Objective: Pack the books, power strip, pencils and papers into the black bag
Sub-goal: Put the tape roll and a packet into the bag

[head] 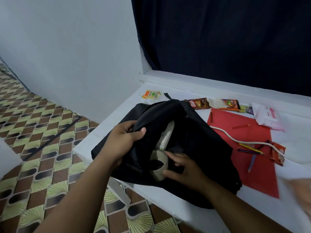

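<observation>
The black bag [198, 132] lies open on the white table [185, 209]. My left hand [125, 139] grips the bag's upper flap and holds the mouth open. My right hand [184, 169] holds a roll of clear tape [159, 163] at the bag's opening. Inside the bag a white power strip [165, 135] stands on end, and its white cable [249, 140] trails out to the right across a red paper sheet [252, 158]. Several pencils [250, 148] lie on the red sheet, with a red one [240, 126] farther back.
Snack wrappers [199, 103] and a small book [230, 104] lie behind the bag near the window ledge. A yellow packet [151, 95] sits at the back left and a white tissue pack [267, 116] at the right. The table's left edge drops to a patterned floor.
</observation>
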Demonstrator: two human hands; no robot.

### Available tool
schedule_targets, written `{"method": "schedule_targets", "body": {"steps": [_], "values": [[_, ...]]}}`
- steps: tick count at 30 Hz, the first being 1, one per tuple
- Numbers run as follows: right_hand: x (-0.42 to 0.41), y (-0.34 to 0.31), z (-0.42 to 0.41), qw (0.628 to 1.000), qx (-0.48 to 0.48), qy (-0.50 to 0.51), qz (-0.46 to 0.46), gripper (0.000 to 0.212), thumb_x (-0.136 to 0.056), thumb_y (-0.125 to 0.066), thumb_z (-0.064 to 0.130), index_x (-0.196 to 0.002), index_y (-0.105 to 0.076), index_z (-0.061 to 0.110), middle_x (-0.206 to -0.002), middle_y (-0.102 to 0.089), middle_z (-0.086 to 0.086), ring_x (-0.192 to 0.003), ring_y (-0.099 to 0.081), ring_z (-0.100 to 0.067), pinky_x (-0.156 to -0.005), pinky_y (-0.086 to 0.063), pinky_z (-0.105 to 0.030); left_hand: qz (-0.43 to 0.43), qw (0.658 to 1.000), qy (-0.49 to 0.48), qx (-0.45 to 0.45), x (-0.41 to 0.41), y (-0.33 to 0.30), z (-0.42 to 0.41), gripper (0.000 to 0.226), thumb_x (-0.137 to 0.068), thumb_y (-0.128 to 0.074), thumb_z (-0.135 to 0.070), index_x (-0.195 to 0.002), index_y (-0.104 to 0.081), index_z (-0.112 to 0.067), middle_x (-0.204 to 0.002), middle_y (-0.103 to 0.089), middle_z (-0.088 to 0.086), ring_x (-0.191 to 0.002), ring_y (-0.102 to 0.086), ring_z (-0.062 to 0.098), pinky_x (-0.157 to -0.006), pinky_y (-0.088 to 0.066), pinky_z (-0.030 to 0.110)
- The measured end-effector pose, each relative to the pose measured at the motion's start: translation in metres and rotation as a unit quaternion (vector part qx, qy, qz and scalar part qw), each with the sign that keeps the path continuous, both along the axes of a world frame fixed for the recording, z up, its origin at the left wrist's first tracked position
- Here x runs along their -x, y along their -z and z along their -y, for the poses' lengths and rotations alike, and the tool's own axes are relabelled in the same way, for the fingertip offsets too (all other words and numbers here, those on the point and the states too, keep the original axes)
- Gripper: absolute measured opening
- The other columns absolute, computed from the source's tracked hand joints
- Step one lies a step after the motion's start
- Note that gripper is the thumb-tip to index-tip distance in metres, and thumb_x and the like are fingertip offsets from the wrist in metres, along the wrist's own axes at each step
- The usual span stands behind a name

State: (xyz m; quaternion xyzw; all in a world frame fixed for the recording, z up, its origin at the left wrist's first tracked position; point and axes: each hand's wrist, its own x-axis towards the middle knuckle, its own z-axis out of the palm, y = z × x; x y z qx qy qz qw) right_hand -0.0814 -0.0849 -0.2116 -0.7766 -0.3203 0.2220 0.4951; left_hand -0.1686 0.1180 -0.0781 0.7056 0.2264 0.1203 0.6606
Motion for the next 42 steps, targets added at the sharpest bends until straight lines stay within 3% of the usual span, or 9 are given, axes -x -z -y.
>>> {"method": "schedule_targets", "body": {"steps": [5,8,13,16,19,23,28,32,42], "values": [[-0.011,-0.014,-0.020,0.995,0.087,0.057,0.011,0.043,-0.069,-0.086,0.046,-0.103,-0.074,0.022,-0.097,-0.067,0.015,-0.088,-0.062,0.004,-0.072,-0.042,-0.003,0.025,0.999,-0.007,0.031,-0.001,-0.008,-0.012,0.018,-0.093,-0.067,-0.010,-0.109,-0.074,-0.011,-0.099,-0.076,0.018,-0.090,-0.073,0.033,-0.079,-0.057,0.039],[-0.016,-0.018,-0.028,0.992,0.100,0.075,0.025,0.042,-0.063,-0.089,0.047,-0.076,-0.072,0.012,-0.069,-0.066,0.008,-0.064,-0.059,-0.002,-0.065,-0.047,-0.017,0.034,0.998,-0.018,0.057,0.002,-0.008,-0.015,0.019,-0.093,-0.066,-0.008,-0.110,-0.073,-0.008,-0.098,-0.076,0.018,-0.089,-0.073,0.032,-0.078,-0.056,0.037],[-0.014,-0.027,-0.049,0.965,0.205,0.083,0.140,0.050,-0.074,-0.073,0.061,-0.059,-0.054,0.017,-0.070,-0.068,-0.003,-0.068,-0.063,-0.017,-0.067,-0.052,-0.029,0.040,0.997,-0.008,0.067,0.003,-0.004,-0.009,0.019,-0.093,-0.065,-0.008,-0.110,-0.073,-0.007,-0.101,-0.075,0.020,-0.091,-0.073,0.033,-0.080,-0.056,0.038],[-0.011,-0.021,-0.045,0.963,0.176,0.048,0.197,0.039,-0.083,-0.067,0.055,-0.066,-0.058,0.021,-0.078,-0.065,0.001,-0.076,-0.063,-0.017,-0.070,-0.051,-0.028,0.031,0.997,-0.015,0.067,0.006,-0.003,-0.012,0.019,-0.093,-0.065,-0.010,-0.111,-0.073,-0.007,-0.102,-0.075,0.019,-0.092,-0.073,0.033,-0.080,-0.056,0.039],[-0.012,-0.017,-0.028,0.954,0.041,-0.036,0.295,0.016,-0.090,-0.062,0.031,-0.101,-0.071,0.023,-0.090,-0.065,0.002,-0.080,-0.063,-0.018,-0.073,-0.056,-0.033,0.018,0.997,-0.017,0.073,0.008,0.000,-0.015,0.021,-0.093,-0.066,-0.011,-0.112,-0.073,-0.009,-0.104,-0.075,0.019,-0.096,-0.072,0.035,-0.085,-0.056,0.042],[-0.019,-0.029,-0.026,0.881,0.171,-0.241,0.370,0.058,-0.097,-0.046,0.017,-0.151,-0.035,0.033,-0.117,-0.062,-0.007,-0.105,-0.057,-0.028,-0.085,-0.051,-0.038,0.016,0.997,-0.013,0.078,0.009,0.002,-0.016,0.022,-0.093,-0.066,-0.011,-0.113,-0.073,-0.008,-0.107,-0.074,0.019,-0.099,-0.072,0.036,-0.087,-0.055,0.042],[-0.022,-0.038,-0.044,0.841,0.278,-0.319,0.338,0.068,-0.097,-0.044,0.015,-0.154,-0.016,0.039,-0.136,-0.050,-0.006,-0.120,-0.051,-0.030,-0.096,-0.045,-0.038,0.010,0.997,-0.014,0.072,0.010,-0.004,-0.013,0.021,-0.093,-0.065,-0.009,-0.112,-0.072,-0.006,-0.104,-0.075,0.019,-0.093,-0.072,0.033,-0.079,-0.054,0.036],[-0.028,-0.038,-0.052,0.833,0.280,-0.336,0.340,0.057,-0.100,-0.045,0.022,-0.152,-0.024,0.035,-0.125,-0.058,-0.011,-0.108,-0.057,-0.033,-0.082,-0.044,-0.035,0.001,0.998,-0.023,0.059,0.010,-0.006,-0.013,0.020,-0.092,-0.067,-0.011,-0.111,-0.072,-0.006,-0.104,-0.074,0.020,-0.095,-0.071,0.035,-0.083,-0.054,0.040],[-0.031,-0.049,-0.061,0.849,0.289,-0.319,0.307,0.051,-0.101,-0.036,0.056,-0.140,-0.046,0.024,-0.127,-0.060,-0.019,-0.117,-0.056,-0.034,-0.090,-0.040,-0.031,-0.007,0.999,-0.030,0.030,0.015,-0.011,-0.006,0.020,-0.094,-0.064,-0.009,-0.112,-0.072,-0.007,-0.107,-0.073,0.023,-0.102,-0.069,0.042,-0.094,-0.055,0.048]]}}
